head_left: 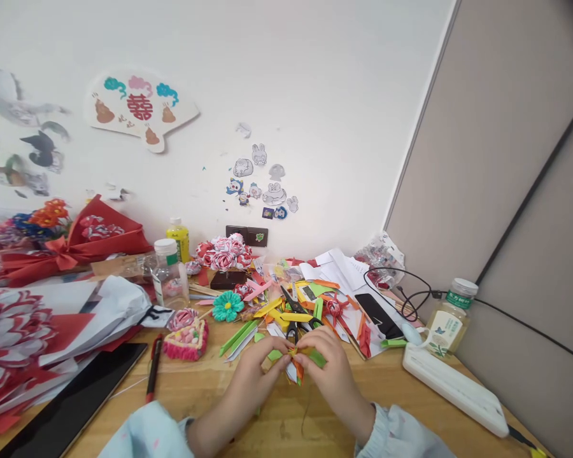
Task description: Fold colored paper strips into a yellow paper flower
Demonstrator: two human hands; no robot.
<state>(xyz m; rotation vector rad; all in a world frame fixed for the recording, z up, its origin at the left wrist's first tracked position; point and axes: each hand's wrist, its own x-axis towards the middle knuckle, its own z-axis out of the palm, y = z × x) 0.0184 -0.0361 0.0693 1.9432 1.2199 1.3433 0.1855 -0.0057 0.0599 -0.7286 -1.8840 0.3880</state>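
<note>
Over the front middle of the wooden table, my left hand (261, 370) and my right hand (328, 367) meet at a small folded-paper flower (294, 371). Thumb and forefinger of each hand pinch it near its top. Its orange, white and green paper points hang below the fingertips, and the pinched part is mostly hidden. A thin thread-like strand (305, 407) trails beneath my right hand. Just behind the fingers lie black-handled scissors (292, 331), partly covered by folded yellow paper strips (293, 316). Green paper strips (239, 337) rest to the left.
A teal flower (228, 306), a pink-edged box (186, 340) and a pen (154, 369) lie left, beside a dark tablet (76, 401). Wrapped bouquets (14, 337) crowd the far left. A phone (378, 315), a bottle (451, 318) and a white power strip (453, 388) stand right.
</note>
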